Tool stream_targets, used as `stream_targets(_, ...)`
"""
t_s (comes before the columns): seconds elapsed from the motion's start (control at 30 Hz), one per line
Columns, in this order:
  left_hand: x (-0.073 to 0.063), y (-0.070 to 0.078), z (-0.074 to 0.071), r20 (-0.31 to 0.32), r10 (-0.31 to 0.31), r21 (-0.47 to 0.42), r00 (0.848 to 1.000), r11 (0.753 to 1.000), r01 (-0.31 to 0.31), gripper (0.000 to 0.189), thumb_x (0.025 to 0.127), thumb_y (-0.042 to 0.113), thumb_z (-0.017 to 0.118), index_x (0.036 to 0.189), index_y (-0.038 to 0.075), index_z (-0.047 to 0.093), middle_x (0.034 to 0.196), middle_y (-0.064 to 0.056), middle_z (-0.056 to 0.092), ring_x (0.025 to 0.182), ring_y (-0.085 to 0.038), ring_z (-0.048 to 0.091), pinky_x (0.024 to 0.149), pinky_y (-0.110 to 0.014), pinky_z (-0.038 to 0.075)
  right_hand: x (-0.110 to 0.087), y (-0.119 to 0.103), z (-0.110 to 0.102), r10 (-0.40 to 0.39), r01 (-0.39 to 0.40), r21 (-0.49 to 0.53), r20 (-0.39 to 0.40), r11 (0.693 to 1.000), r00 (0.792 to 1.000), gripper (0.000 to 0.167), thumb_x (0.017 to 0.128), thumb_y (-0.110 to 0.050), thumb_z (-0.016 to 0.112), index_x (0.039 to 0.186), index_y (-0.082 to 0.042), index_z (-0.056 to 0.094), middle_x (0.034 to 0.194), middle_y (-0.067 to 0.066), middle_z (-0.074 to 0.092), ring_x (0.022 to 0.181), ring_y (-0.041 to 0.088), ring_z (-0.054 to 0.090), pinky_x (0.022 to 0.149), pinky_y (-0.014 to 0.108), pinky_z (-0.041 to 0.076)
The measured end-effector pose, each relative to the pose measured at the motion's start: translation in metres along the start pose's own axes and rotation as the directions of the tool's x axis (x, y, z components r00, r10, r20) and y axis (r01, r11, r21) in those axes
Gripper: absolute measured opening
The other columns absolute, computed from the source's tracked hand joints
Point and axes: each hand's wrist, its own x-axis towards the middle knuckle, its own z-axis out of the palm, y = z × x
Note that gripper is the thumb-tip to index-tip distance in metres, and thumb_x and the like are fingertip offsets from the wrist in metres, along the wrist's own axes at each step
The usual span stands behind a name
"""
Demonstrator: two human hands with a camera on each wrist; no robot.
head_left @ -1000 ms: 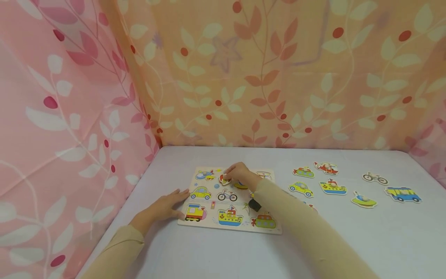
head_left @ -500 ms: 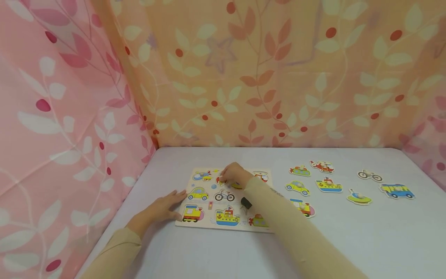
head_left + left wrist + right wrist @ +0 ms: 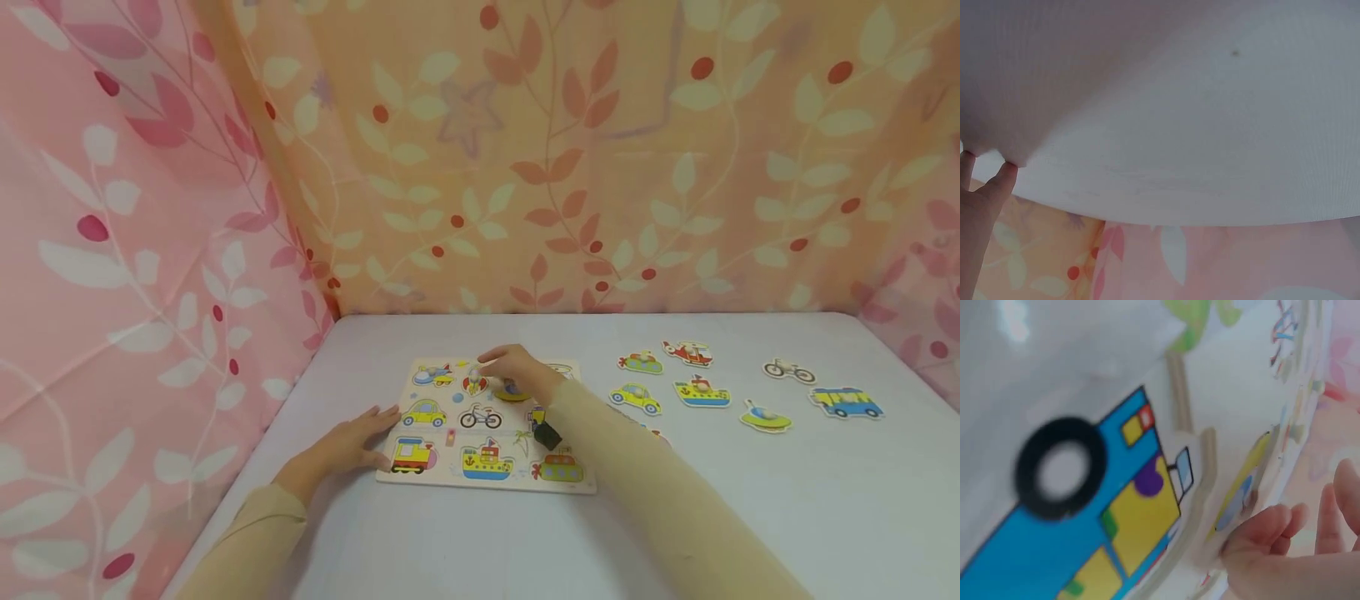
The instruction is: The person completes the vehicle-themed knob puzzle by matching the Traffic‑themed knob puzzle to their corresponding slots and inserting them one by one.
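A wooden vehicle puzzle board (image 3: 448,468) lies on the table. My left hand (image 3: 348,443) rests at its left edge with fingers spread, and some of its fingers (image 3: 1002,181) show in the left wrist view. A red and white rocket piece (image 3: 474,382) sits at its picture in the board's top row. Just right of it, my right hand (image 3: 521,372) hovers over the board with loose fingers and holds nothing. Below that hand is the flying-saucer picture (image 3: 512,390). The right wrist view shows the relaxed hand (image 3: 1297,544) beside the board's bus picture (image 3: 1129,512).
Loose knobbed pieces lie right of the board: a submarine (image 3: 641,362), helicopter (image 3: 688,353), car (image 3: 636,398), ship (image 3: 702,392), saucer (image 3: 765,417), bicycle (image 3: 789,371) and bus (image 3: 847,403). A train piece is mostly hidden by the right sleeve (image 3: 637,467). Patterned curtains (image 3: 420,167) enclose the table.
My right hand has let go of the rocket piece, which stays on the board, and has lifted slightly to the right. The left hand stays at the board's edge.
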Motion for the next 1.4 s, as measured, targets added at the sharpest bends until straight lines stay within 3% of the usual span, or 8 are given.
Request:
stream_targets(0.1, 0.000, 0.001, 0.002, 0.005, -0.007, -0.010, 1.000, 1.000, 0.007, 0.087, 0.076, 0.036, 0.080, 0.150, 0.019, 0.038, 0.157, -0.010, 0.029, 0.145, -0.039, 0.015, 0.107, -0.069, 0.017, -0.005, 0.004, -0.007, -0.004, 0.005, 0.048, -0.017, 0.999, 1.000, 0.033, 0.089, -0.008, 0.071, 0.122, -0.006, 0.067, 0.086, 0.004, 0.062, 0.045, 0.010, 0.024, 0.047, 0.025, 0.028)
stream_targets(0.23, 0.001, 0.001, 0.005, 0.003, -0.026, -0.010, 1.000, 1.000, 0.026, 0.088, 0.076, 0.036, 0.081, 0.151, 0.020, 0.038, 0.157, -0.013, 0.028, 0.145, -0.040, 0.016, 0.107, -0.070, 0.017, -0.020, 0.003, -0.022, 0.018, -0.017, 0.019, -0.036, 1.000, 0.999, 0.035, 0.088, -0.011, 0.072, 0.123, -0.009, 0.067, 0.114, 0.009, 0.063, 0.054, 0.013, 0.032, 0.052, 0.025, 0.031)
stream_targets(0.37, 0.001, 0.000, 0.005, 0.000, -0.043, -0.008, 0.999, 0.999, 0.043, 0.088, 0.076, 0.035, 0.081, 0.151, 0.020, 0.037, 0.157, -0.014, 0.028, 0.145, -0.041, 0.015, 0.106, -0.070, 0.018, -0.034, 0.000, -0.041, -0.009, 0.007, -0.069, -0.031, 0.998, 0.999, 0.037, 0.089, -0.015, 0.072, 0.125, -0.012, 0.066, 0.136, 0.013, 0.053, 0.090, 0.023, 0.052, 0.079, 0.035, 0.045)
stream_targets(0.47, 0.002, 0.000, 0.005, 0.000, -0.045, -0.013, 0.999, 0.999, 0.045, 0.087, 0.077, 0.034, 0.080, 0.151, 0.021, 0.037, 0.157, -0.012, 0.028, 0.145, -0.040, 0.015, 0.107, -0.069, 0.019, -0.042, 0.000, -0.055, -0.027, 0.024, -0.105, -0.024, 0.994, 0.999, 0.039, 0.090, -0.017, 0.071, 0.127, -0.011, 0.065, 0.137, 0.015, 0.053, 0.117, 0.033, 0.051, 0.100, 0.049, 0.041)
stream_targets(0.53, 0.003, 0.000, 0.005, 0.001, -0.040, -0.013, 0.999, 0.999, 0.041, 0.087, 0.077, 0.034, 0.080, 0.151, 0.020, 0.037, 0.157, -0.012, 0.028, 0.145, -0.040, 0.015, 0.107, -0.069, 0.018, -0.048, 0.001, -0.066, -0.034, 0.032, -0.106, -0.020, 0.994, 0.999, 0.040, 0.091, -0.016, 0.069, 0.129, -0.010, 0.063, 0.135, 0.016, 0.054, 0.125, 0.035, 0.048, 0.105, 0.055, 0.036)
stream_targets(0.83, 0.005, -0.001, 0.003, -0.001, -0.015, -0.007, 1.000, 1.000, 0.015, 0.088, 0.075, 0.035, 0.081, 0.150, 0.018, 0.039, 0.157, -0.010, 0.029, 0.145, -0.039, 0.015, 0.108, -0.068, 0.018, -0.077, 0.004, -0.109, -0.083, 0.082, -0.122, -0.009, 0.989, 0.996, 0.043, 0.092, -0.018, 0.068, 0.132, -0.005, 0.058, 0.131, 0.021, 0.054, 0.123, 0.036, 0.049, 0.103, 0.058, 0.036)
stream_targets(1.17, 0.002, 0.002, 0.000, 0.007, -0.020, 0.001, 1.000, 1.000, 0.020, 0.088, 0.075, 0.036, 0.081, 0.150, 0.018, 0.039, 0.157, -0.013, 0.029, 0.145, -0.040, 0.016, 0.107, -0.068, 0.021, -0.104, 0.016, -0.140, -0.093, 0.090, -0.144, -0.015, 0.985, 0.996, 0.045, 0.094, -0.019, 0.065, 0.135, -0.005, 0.055, 0.142, 0.026, 0.043, 0.128, 0.041, 0.042, 0.105, 0.059, 0.035)
stream_targets(1.4, -0.001, 0.004, -0.001, 0.004, -0.037, 0.015, 0.999, 0.999, 0.037, 0.088, 0.075, 0.037, 0.081, 0.150, 0.020, 0.038, 0.157, -0.015, 0.028, 0.144, -0.041, 0.017, 0.106, -0.069, 0.020, -0.117, 0.025, -0.156, -0.106, 0.099, -0.170, -0.032, 0.980, 0.994, 0.047, 0.094, -0.022, 0.065, 0.136, -0.004, 0.054, 0.139, 0.026, 0.044, 0.125, 0.042, 0.043, 0.104, 0.060, 0.036)
